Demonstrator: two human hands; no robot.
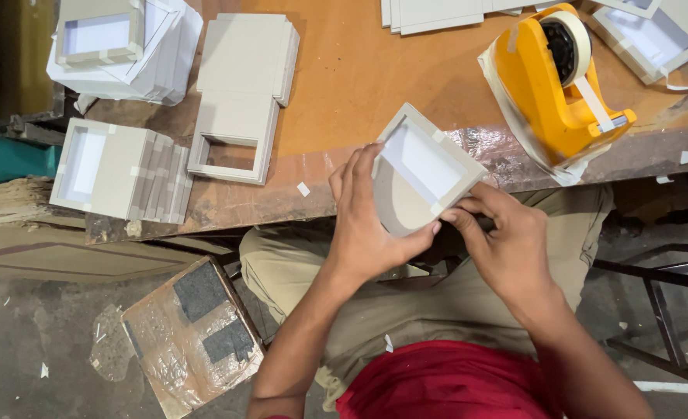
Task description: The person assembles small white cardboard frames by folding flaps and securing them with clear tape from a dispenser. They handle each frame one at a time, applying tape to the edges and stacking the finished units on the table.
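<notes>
I hold a small grey cardboard box (417, 167) with a white inside, tilted, just in front of the table edge. My left hand (367, 225) grips its left wall and underside, fingers wrapped along the side. My right hand (507, 240) pinches the box's lower right corner, where a strip of white tape sits, thumb and forefinger pressed on it. A yellow tape dispenser (549, 89) with a roll of pale tape stands on the table to the right of the box.
On the worn wooden table (359, 77) lie a stack of finished grey boxes (119, 171) at the left, flat grey cardboard blanks (243, 85) beside them, and more boxes (119, 46) at the far left. A plastic-wrapped board (192, 334) lies on the floor; a metal frame (662, 295) stands at right.
</notes>
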